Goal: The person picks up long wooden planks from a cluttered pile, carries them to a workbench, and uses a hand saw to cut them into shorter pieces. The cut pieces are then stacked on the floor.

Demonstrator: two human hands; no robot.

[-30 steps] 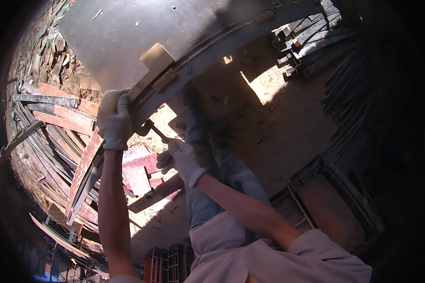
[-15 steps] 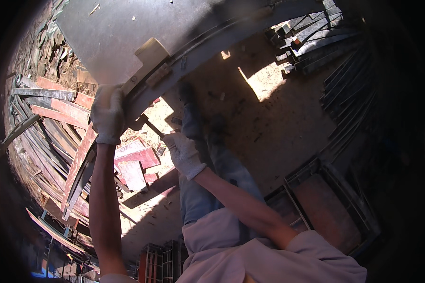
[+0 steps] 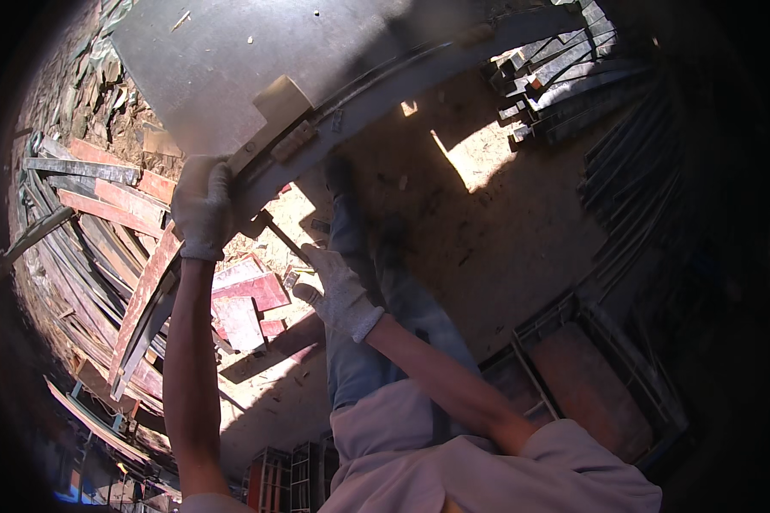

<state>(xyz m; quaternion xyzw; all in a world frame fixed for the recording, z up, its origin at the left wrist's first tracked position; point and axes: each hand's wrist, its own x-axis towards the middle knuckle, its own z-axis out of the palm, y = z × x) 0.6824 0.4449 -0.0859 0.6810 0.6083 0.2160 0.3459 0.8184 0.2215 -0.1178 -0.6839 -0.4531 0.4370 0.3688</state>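
Note:
A large dark panel (image 3: 257,51) lies in front of me, with a narrow wooden strip (image 3: 269,143) and a small wood block (image 3: 282,100) along its near edge. In a pale work glove, my left hand (image 3: 204,205) is wrapped round the near left corner, where strip and panel edge meet. Its fingertips are partly hidden. My right hand (image 3: 340,295), gloved too, is lower and to the right. It holds the end of a thin-shafted, hammer-like tool (image 3: 284,235), with the thumb sticking out. The tool's dark head is against or just under the panel edge.
Reddish and grey boards (image 3: 115,201) are heaped on the left. Offcuts of red board (image 3: 244,303) lie on the sandy ground below my hands. Dark metal bars (image 3: 565,73) are stacked at the far right. A metal frame (image 3: 590,368) stands at the lower right.
My right hand has loosened a little on the tool, and its thumb now stands away from the fingers. The left hand keeps its hold; the whole view has shifted slightly.

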